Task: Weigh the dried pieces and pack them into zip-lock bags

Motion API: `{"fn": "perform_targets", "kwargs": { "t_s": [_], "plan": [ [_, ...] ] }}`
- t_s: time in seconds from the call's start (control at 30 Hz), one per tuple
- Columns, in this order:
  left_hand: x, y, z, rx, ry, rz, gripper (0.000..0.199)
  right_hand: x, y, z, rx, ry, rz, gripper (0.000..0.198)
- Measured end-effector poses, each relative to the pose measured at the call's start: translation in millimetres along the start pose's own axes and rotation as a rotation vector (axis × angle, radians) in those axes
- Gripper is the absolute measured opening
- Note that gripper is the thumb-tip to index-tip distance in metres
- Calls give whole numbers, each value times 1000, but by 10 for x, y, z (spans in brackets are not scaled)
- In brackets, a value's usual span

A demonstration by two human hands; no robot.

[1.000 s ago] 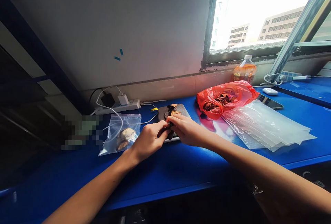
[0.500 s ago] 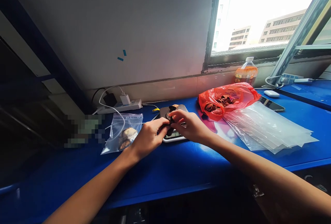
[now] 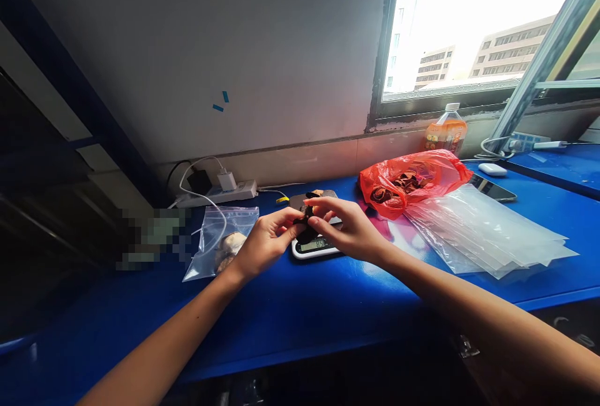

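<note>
My left hand and my right hand meet over a white kitchen scale. Between the fingertips of both is a dark, curled dried piece, pinched from either side; its exact kind cannot be told. Behind my fingers, another dried piece with a pale side lies on the scale's plate. The scale's display is lit, partly covered. Left of my left hand lies a clear zip bag with pale and brown lumps inside. To the right, an open red plastic bag holds several dark dried pieces.
Clear flat bags lie stacked on the blue table, beside a phone and a white earphone case. An orange-labelled bottle stands by the window. A power strip with cables runs along the wall.
Both hands have turned the dark dried piece between the fingertips. My left hand has shifted slightly left, showing more of the scale's front edge and display.
</note>
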State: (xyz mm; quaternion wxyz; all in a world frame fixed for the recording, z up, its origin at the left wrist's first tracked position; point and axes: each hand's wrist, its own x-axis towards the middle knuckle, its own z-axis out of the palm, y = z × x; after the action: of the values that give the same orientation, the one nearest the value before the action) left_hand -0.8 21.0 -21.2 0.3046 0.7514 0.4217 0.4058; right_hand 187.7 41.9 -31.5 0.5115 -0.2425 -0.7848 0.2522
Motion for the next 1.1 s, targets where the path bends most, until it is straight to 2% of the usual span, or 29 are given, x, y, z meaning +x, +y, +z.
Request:
{"fn": "perform_targets", "kwargs": {
  "t_s": [0.13,0.2,0.27,0.43,0.6,0.67,0.73,0.87,1.0,1.1],
  "plan": [
    [20,19,5,-148,24,-61,25,69,-53,-173,-26,183,-25,17],
    [27,32,7,-172,44,-71,25,105,-65,-277,-45,264,-21,17],
    [34,36,8,-165,58,-78,27,128,-60,-350,-51,290,-11,20],
    [52,17,12,-205,96,-119,31,106,2,-319,-180,234,-46,20],
    [63,-2,10,-391,172,-163,31,30,78,-126,-267,76,-130,21],
    [66,-6,6,-438,187,-165,30,8,97,-55,-260,40,-114,23],
    [67,-11,5,-452,200,-154,28,-6,94,2,-218,22,-27,25],
    [58,-35,19,-419,187,-127,23,-38,25,86,-100,-57,172,19],
    [44,-39,32,-295,164,-108,20,-69,-51,127,-280,-49,144,7],
    [33,-4,27,-224,161,-72,22,-37,-88,75,-388,-40,80,8]
  ]
}}
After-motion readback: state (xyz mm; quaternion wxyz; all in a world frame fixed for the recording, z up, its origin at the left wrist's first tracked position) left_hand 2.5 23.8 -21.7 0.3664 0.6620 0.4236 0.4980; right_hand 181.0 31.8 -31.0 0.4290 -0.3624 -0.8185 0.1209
